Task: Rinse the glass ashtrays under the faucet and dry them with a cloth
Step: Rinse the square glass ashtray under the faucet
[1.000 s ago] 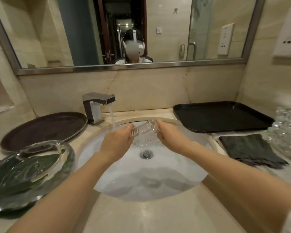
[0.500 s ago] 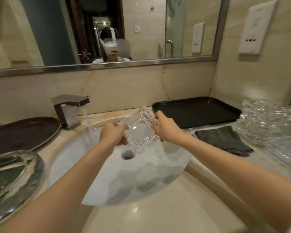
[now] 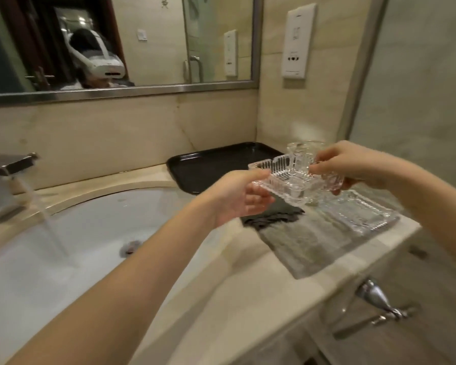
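Starting at the far left we've got the faucet (image 3: 3,185) with water pouring off its spout into the white sink (image 3: 90,233), and the drain (image 3: 131,246) sits a bit right of the stream. Above all that is the mirror (image 3: 142,43), where a person wearing a white headset shows up in the reflection. Moving right, there's a black tray (image 3: 208,167) sitting on the surface (image 3: 248,280) against the back wall. Our left hand (image 3: 241,197) is out past the sink's right edge, palm turned up, fingers pinching the near left edge of the glass ashtray (image 3: 290,180). The ashtray is up in the air, held roughly level over the dark cloth (image 3: 271,216) that lies on the surface just right of the sink, and it isn't touching anything but our hands. Our right hand (image 3: 353,165) is clamped on the ashtray's right side, fingers curled over the rim. So both hands are closed on the same ashtray, one on each side. Behind and under the right hand is more clear glassware, kinda blurry, so we can't tell exactly how many pieces. Further right a flat glass dish (image 3: 358,214) rests on the surface near the edge. On the wall above is a white outlet panel (image 3: 296,42), and down low on the right a chrome handle (image 3: 379,304) sticks out of the cabinet front.
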Demonstrator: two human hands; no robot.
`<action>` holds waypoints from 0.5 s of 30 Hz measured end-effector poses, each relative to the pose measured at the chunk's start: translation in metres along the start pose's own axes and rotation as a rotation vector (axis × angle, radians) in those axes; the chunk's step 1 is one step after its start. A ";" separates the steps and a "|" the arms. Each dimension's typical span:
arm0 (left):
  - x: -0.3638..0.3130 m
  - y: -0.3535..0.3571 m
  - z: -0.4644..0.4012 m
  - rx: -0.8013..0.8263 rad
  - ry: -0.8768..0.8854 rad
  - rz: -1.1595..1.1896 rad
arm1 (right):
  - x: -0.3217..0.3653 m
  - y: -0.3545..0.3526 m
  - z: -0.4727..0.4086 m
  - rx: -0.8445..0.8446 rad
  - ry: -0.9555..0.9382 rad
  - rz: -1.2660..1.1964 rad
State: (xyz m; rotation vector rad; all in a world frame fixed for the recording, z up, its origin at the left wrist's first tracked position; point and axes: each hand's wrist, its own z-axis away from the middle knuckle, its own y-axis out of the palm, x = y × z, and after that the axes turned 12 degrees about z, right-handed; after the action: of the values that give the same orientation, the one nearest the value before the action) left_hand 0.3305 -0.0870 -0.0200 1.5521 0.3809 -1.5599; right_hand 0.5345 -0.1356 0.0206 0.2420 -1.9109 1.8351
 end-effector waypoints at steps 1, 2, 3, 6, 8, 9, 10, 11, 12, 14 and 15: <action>0.005 0.012 -0.007 0.028 0.002 0.001 | -0.015 -0.005 0.002 -0.010 0.027 0.015; 0.010 0.024 -0.013 0.048 0.007 -0.004 | -0.029 -0.010 0.004 -0.024 0.056 0.019; 0.015 0.035 -0.020 0.056 0.010 -0.016 | -0.042 -0.013 0.005 -0.034 0.086 0.014; 0.029 0.065 -0.034 0.049 0.010 -0.042 | -0.077 -0.019 0.007 -0.045 0.155 0.031; 0.037 0.081 -0.041 0.038 0.022 -0.057 | -0.097 -0.019 0.009 -0.046 0.190 0.020; 0.040 0.088 -0.045 0.040 0.029 -0.070 | -0.105 -0.019 0.010 -0.050 0.205 0.014; 0.042 0.095 -0.048 0.040 0.033 -0.077 | -0.112 -0.019 0.010 -0.058 0.216 0.009; 0.044 0.100 -0.051 0.032 0.035 -0.077 | -0.118 -0.019 0.009 -0.073 0.227 0.004; 0.047 0.104 -0.055 0.016 0.034 -0.070 | -0.123 -0.019 0.008 -0.096 0.244 -0.002; 0.052 0.109 -0.064 -0.024 0.024 -0.039 | -0.130 -0.018 0.004 -0.154 0.275 0.004; 0.055 0.110 -0.068 -0.044 0.018 -0.022 | -0.133 -0.017 0.002 -0.180 0.282 0.011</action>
State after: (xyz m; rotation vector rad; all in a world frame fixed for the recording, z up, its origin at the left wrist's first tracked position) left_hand 0.4656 -0.1185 -0.0429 1.5333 0.4408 -1.5449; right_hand 0.6573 -0.1652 -0.0240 -0.0832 -1.8629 1.5947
